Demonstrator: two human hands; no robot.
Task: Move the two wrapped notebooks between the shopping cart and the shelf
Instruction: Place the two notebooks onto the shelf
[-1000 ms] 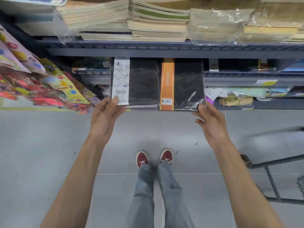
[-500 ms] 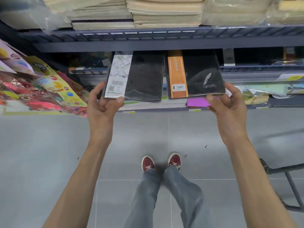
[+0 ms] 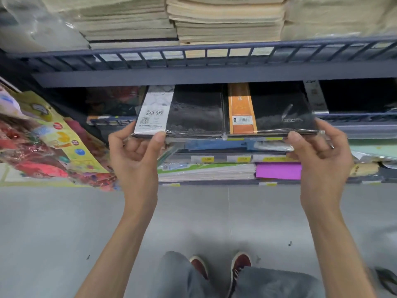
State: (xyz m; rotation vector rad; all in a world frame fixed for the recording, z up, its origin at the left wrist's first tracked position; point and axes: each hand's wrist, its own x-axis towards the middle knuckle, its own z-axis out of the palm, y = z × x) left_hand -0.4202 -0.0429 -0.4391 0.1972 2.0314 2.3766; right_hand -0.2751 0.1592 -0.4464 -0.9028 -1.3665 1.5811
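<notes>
Two plastic-wrapped black notebooks lie side by side, almost flat, with their far ends under the dark shelf rail [image 3: 214,75]. The white-banded notebook [image 3: 193,110] is on the left, and my left hand [image 3: 137,151] grips its near left corner, thumb on top by the barcode. The orange-banded notebook [image 3: 277,112], with a feather mark, is on the right. My right hand [image 3: 318,151] holds its near right corner. Both notebooks reach into the shelf opening. The shopping cart shows only as a dark piece [image 3: 386,278] at the lower right.
Stacks of cream paper pads [image 3: 225,20] fill the shelf above. Lower shelves hold a pink pad [image 3: 279,171], blue and green stationery and yellow price tags. Colourful packets [image 3: 49,143] hang at the left. Grey tiled floor and my red shoes [image 3: 240,263] are below.
Both hands have lifted the notebooks and pushed them forward, tilting them flatter, so their far ends now sit under the shelf rail. The view has moved closer to the shelf.
</notes>
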